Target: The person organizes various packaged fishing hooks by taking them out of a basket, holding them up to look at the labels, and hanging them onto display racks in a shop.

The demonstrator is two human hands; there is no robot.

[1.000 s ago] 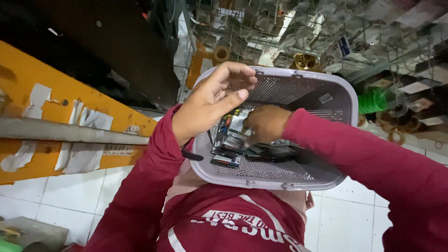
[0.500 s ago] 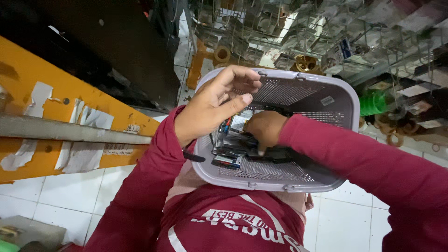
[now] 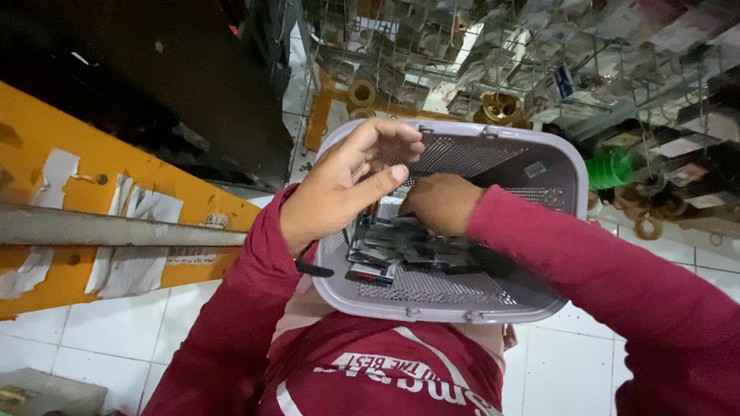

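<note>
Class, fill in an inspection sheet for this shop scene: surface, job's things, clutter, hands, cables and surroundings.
Surface: white floor tiles, partly seen.
Job's things: lilac perforated basket held against the body; dark flat packets piled inside.
Clutter: torn tape scraps on the orange beam.
Hands: left hand at the basket's rim, fingers loosely curled; right hand down among the packets, grip hidden.
Cables: nothing seen.
Surroundings: wire racks of hanging goods, green spool.

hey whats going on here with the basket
A person in a red long-sleeved top holds a lilac perforated basket against their chest. Their right hand is down inside it among a pile of small flat packets, while the left hand rests at the basket's near corner, fingers loosely curled above the packets.
</note>
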